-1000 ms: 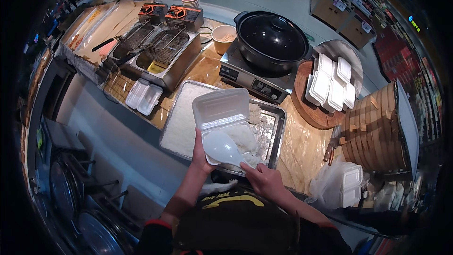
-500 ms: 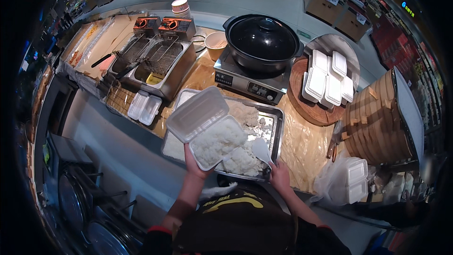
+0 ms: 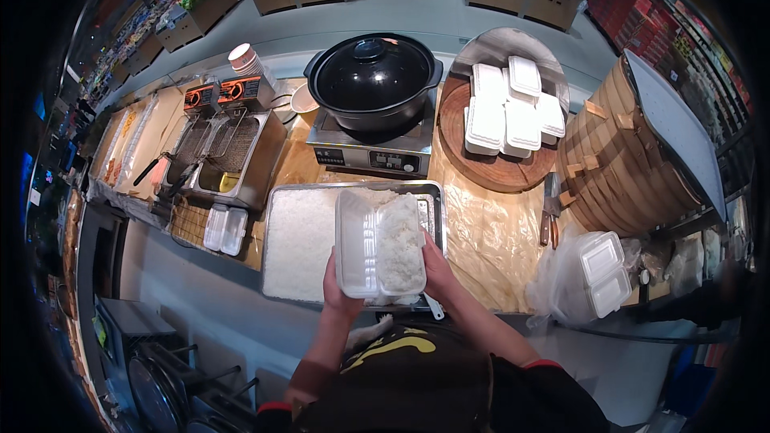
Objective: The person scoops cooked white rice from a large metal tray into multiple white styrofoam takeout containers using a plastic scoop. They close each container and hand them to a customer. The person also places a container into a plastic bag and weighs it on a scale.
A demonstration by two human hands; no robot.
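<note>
I hold a white takeaway box (image 3: pixel 351 244) over the tray, its lid folded open to the left. Cooked rice (image 3: pixel 401 244) fills its right half. My left hand (image 3: pixel 340 293) is closed on the lid side, and my right hand (image 3: pixel 437 271) grips the filled side. Beneath lies a metal tray (image 3: pixel 439 192) with white rice (image 3: pixel 301 244) spread over its left part; the box hides some of the middle. The handle of a white rice paddle (image 3: pixel 434 308) sticks out at the tray's near edge, below my right hand.
A black lidded pot (image 3: pixel 373 76) sits on a cooker (image 3: pixel 365 152) behind the tray. Closed white boxes (image 3: pixel 507 116) stack on a round chopping block (image 3: pixel 505 180). A knife (image 3: pixel 550 212) lies near bamboo steamers (image 3: pixel 618 144). A fryer (image 3: pixel 257 144) stands left, bagged boxes (image 3: pixel 605 277) right.
My right hand has let go of the rice paddle and taken the box's right side. The box has moved right and turned more upright. The view has shifted as well.
</note>
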